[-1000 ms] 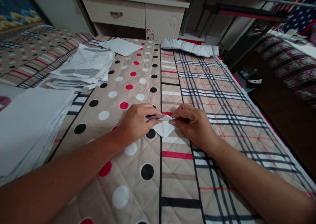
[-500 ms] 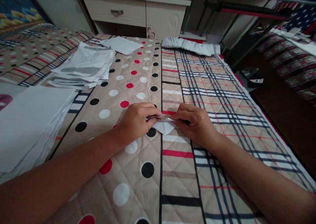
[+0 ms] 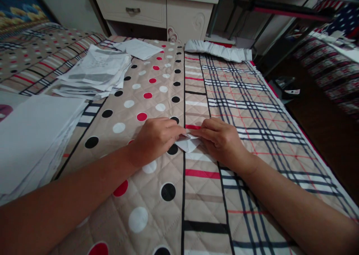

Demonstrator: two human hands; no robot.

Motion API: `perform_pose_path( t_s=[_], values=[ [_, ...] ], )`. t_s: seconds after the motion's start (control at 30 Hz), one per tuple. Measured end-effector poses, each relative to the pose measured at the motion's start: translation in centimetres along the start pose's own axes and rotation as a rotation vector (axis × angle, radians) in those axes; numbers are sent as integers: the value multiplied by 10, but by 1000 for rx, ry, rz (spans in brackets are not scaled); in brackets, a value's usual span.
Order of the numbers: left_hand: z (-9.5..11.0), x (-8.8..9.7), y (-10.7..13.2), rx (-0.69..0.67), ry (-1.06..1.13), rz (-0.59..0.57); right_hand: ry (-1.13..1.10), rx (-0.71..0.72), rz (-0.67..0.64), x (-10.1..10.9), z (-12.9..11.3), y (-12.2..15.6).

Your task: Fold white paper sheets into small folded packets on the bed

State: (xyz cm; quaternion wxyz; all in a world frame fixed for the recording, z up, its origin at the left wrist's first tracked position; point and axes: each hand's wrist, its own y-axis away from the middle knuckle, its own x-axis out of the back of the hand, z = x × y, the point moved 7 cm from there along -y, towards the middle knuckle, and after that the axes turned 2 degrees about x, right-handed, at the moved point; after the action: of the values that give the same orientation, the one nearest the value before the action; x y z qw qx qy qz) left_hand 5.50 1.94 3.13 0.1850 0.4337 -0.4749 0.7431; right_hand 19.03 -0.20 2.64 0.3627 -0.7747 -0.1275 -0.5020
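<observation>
A small folded piece of white paper (image 3: 188,144) is held low over the bed between my two hands, its pointed lower part toward me. My left hand (image 3: 160,137) is closed on its left side, fingers on top. On the other side my right hand (image 3: 220,139) grips the right edge with thumb and fingers curled. The fingertips of both hands nearly meet at the paper's upper edge. My thumbs and part of the paper are hidden behind the fingers.
The patterned quilt (image 3: 151,213) lies under everything. At left are a stack of white sheets (image 3: 36,135) and a pile of printed papers (image 3: 92,69), with loose paper (image 3: 140,49) beyond. A row of folded papers (image 3: 218,51) lies at the far edge, before a cabinet (image 3: 157,11).
My left fingers have moved slightly right and pressed down over the paper's upper edge. The right fingers now stretch further across it. The paper lies flatter.
</observation>
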Motion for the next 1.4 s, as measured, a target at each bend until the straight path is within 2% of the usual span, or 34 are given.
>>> perform_pose_path(
  t_s=[0.13, 0.57, 0.97, 1.17, 1.4],
  values=[
    [1, 0, 0, -1, -26, 0, 24, 0, 12, 0, 0, 0],
    [14, 0, 6, -78, -50, -130, 141, 38, -90, -3, -8, 5],
    [18, 0, 6, -66, -125, -146, 208, 69, -129, -2, -14, 7],
    [14, 3, 7, -56, -58, -134, 163, 74, -109, -1, -13, 9],
    [17, 3, 8, -102, -86, -121, 193, 115, -123, -1, -15, 8]
  ],
)
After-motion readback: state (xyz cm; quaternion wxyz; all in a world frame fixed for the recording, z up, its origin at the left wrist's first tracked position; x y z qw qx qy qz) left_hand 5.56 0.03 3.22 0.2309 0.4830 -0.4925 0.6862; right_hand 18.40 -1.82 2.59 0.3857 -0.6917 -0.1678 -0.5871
